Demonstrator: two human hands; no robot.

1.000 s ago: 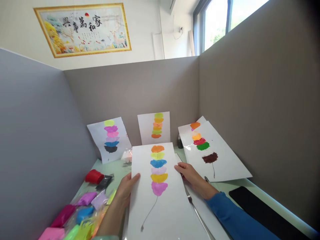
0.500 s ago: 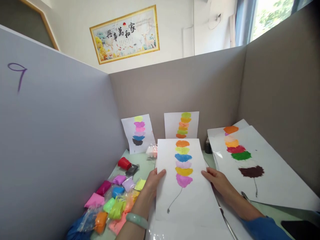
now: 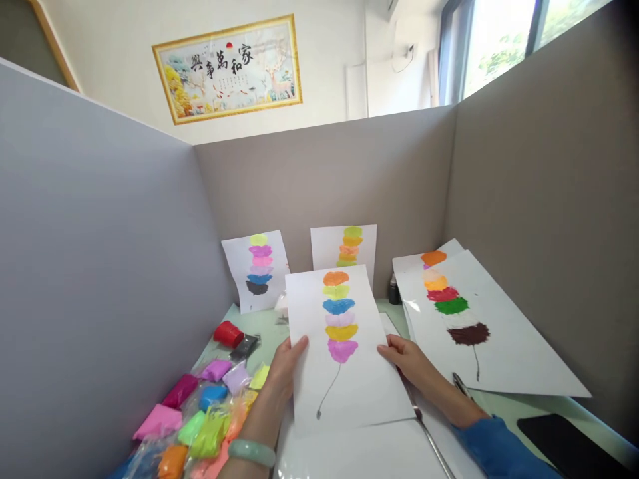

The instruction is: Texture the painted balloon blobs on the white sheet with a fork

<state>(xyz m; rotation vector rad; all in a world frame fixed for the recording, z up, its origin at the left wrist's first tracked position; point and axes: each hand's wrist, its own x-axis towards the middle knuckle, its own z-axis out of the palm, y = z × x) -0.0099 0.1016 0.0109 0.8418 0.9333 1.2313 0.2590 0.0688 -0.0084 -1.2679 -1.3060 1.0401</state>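
A white sheet of paper (image 3: 359,392) is held up in front of me, its lower edge showing above the white surface beneath. It carries a column of colour patches, from orange at the top to magenta (image 3: 343,350), and a thin dark line trailing below. My left hand (image 3: 288,364) pinches the left edge, thumb on the front. At the right edge, my right hand (image 3: 410,358) grips it the same way. The fingers behind the paper are mostly hidden. A slim metal tool (image 3: 433,444) lies below my right wrist.
Bagged coloured clay (image 3: 210,432) and a red cup (image 3: 228,334) crowd the left. Two painted sheets (image 3: 260,273) (image 3: 319,246) lean on the back partition (image 3: 324,173). Larger painted sheets (image 3: 519,359), a pen-like object (image 3: 462,386), a dark bottle (image 3: 394,291) and a black phone-like slab (image 3: 574,442) are right.
The view has turned a little to the right, so everything sits further left. The held sheet has tilted slightly and its lower edge now shows. Both hands keep their grip.
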